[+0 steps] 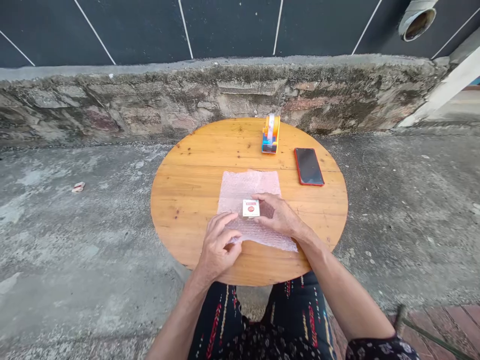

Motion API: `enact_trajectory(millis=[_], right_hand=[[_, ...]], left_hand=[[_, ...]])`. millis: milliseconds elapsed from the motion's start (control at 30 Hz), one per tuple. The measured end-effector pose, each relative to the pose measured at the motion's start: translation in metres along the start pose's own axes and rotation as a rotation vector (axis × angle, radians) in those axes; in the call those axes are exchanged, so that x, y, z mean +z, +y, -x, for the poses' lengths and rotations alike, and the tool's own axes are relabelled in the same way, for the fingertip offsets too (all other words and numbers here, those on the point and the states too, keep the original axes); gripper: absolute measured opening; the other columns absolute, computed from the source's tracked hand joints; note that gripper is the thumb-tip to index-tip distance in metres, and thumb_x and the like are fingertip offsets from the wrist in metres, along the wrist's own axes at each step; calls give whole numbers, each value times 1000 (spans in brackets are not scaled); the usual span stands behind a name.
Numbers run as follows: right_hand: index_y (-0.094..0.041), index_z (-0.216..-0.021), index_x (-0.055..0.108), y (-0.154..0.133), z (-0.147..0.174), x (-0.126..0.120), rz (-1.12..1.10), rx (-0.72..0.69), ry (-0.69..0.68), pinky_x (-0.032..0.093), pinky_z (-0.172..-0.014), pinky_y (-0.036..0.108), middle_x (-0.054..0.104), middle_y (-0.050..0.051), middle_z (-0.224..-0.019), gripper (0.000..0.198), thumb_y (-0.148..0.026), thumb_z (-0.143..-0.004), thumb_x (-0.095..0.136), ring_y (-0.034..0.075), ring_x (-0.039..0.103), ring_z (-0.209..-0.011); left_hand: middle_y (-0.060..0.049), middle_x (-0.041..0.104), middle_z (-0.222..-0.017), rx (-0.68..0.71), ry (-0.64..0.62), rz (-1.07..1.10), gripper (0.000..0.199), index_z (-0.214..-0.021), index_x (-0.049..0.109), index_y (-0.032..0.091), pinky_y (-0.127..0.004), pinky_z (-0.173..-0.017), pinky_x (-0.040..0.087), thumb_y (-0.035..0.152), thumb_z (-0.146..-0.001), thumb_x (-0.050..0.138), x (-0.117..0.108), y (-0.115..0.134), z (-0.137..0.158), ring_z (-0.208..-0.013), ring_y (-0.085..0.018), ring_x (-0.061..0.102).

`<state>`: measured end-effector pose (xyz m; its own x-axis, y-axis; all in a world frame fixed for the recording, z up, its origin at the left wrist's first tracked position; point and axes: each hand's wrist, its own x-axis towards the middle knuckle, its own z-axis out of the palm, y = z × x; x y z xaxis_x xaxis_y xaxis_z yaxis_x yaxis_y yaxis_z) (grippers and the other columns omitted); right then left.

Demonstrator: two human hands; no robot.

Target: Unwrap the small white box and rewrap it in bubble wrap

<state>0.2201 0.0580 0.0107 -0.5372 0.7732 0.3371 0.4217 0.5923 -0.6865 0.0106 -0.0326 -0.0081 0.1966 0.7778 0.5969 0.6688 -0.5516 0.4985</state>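
Observation:
A sheet of pinkish bubble wrap (234, 192) lies spread on a round wooden table (180, 200). On the sheet sits a small white box (251, 208) with a red round mark and red print on top. My right hand (279, 216) holds the box from its right, index finger at the far corner and thumb at the near one. At the near left edge of the wrap, my left hand (219, 245) has its fingers curled, with the edge between thumb and forefinger. The left fingertips are apart from the box.
Toward the far edge stands a colourful tape dispenser (271, 134) with a roll of tape. A dark-screened phone in a red case (309, 166) lies at the right. Behind the table runs a rough stone wall base (150, 107). A small crumpled piece (78, 187) lies on the concrete floor.

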Motion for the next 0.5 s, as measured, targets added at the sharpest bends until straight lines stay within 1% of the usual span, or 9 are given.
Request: enact_trajectory(millis=[133,233,333,433,500], right_hand=[[-24,-126,53,-2,1,-2,-35,3,-3,41,-98,44,63,6,-118,54,-27,-76,73,23,59,-109],[-24,-126,53,-4,2,-8,-179,40,8,41,-99,42,61,7,-123,48,-36,-82,68,23,56,-114],[-25,-122,57,-4,5,-17,-343,115,72,41,-100,42,62,6,-122,38,-43,-89,58,23,56,-115],[-25,-119,59,0,8,-25,-483,146,150,43,-98,42,65,6,-115,38,-48,-90,53,23,58,-111],[-26,-121,58,1,9,-29,-545,127,155,43,-98,42,65,6,-113,40,-51,-91,50,23,58,-110]], left_hand=[[-8,58,-126,-18,-6,7,9,-78,59,20,-48,-99,44,11,-79,60,0,1,-2,-121,-26,51],[-8,59,-124,-61,-11,11,7,-76,60,20,-46,-98,45,15,-81,61,-2,3,-8,-118,-25,53],[-7,61,-121,-111,-20,13,6,-77,61,20,-44,-97,45,18,-82,61,-6,3,-20,-114,-24,56],[-6,64,-115,-174,-26,19,3,-80,63,21,-43,-96,45,20,-82,61,-8,1,-35,-110,-23,58],[-5,66,-110,-223,-31,28,3,-80,65,22,-41,-94,47,20,-81,62,-6,-1,-44,-105,-22,61]])
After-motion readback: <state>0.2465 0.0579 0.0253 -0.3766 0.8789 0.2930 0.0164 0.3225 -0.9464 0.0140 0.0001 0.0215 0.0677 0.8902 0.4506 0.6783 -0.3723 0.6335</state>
